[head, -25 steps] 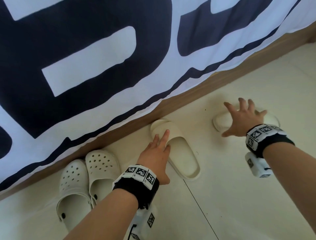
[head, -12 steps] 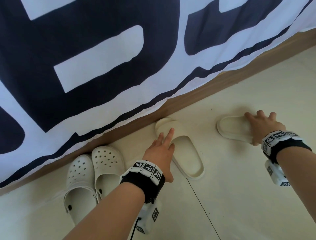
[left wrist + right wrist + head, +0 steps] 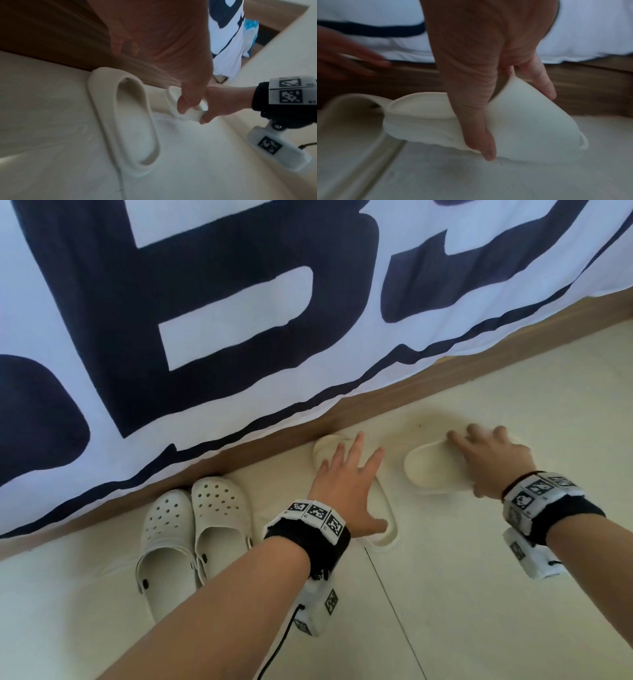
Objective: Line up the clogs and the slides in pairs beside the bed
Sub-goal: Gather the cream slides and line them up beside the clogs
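Observation:
Two white clogs [image 3: 164, 529] [image 3: 221, 518] stand side by side, toes against the bed base. A cream slide [image 3: 385, 537] [image 3: 133, 121] lies to their right, toe at the base. My left hand [image 3: 346, 474] is spread over it with straight fingers; contact is unclear. A second cream slide [image 3: 428, 467] [image 3: 522, 121] lies crosswise just right of the first. My right hand [image 3: 486, 460] grips it, thumb [image 3: 488, 152] on the near sole edge and fingers [image 3: 544, 88] over its strap. This slide looks tipped, and the wrist views are blurred.
The bed cover [image 3: 239, 302], white with large navy shapes, hangs over a wooden base [image 3: 274, 440] that runs diagonally across the view. The floor is pale tile with a joint line [image 3: 394, 611]. A blue bag [image 3: 250, 27] sits far along the bed.
My right hand closed on the second slide and drew it left, closer to the first. My left hand spread its fingers wider over the first slide. The clogs stayed put.

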